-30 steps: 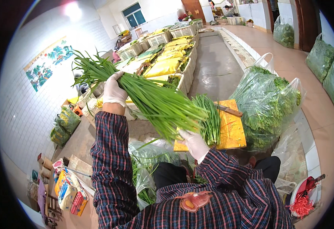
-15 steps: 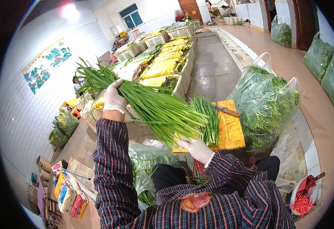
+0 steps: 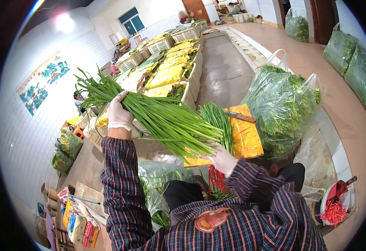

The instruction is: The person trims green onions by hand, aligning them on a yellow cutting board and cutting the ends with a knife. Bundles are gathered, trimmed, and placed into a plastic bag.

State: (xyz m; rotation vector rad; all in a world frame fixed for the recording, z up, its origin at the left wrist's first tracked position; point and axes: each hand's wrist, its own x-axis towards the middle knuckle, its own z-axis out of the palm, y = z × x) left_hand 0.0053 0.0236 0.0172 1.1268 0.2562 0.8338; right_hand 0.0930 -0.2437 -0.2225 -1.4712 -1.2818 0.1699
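A long bunch of garlic chives [image 3: 166,119] hangs tilted in front of me, one end up at the left and the other low at the right. My left hand [image 3: 120,112], in a white glove, is wrapped round its upper part. At the lower end, my gloved right hand [image 3: 222,160] has its fingers closed against the edge of the bunch; the fingertips are partly hidden. Just beyond, a second pile of garlic chives [image 3: 219,119] lies on a yellow cutting board [image 3: 246,138]. A knife with a wooden handle [image 3: 243,117] rests across the board's far side.
A big clear bag of greens [image 3: 281,111] stands right of the board. Another plastic bag [image 3: 160,171] lies by my knees, near red ties [image 3: 216,178]. Crates with yellow covers [image 3: 168,75] line the far left. A white tub [image 3: 331,205] holds red strips at lower right.
The whole view has shifted slightly, so the surroundings sit further left. My right hand has moved a little along the lower end of the chives. The left hand keeps its hold.
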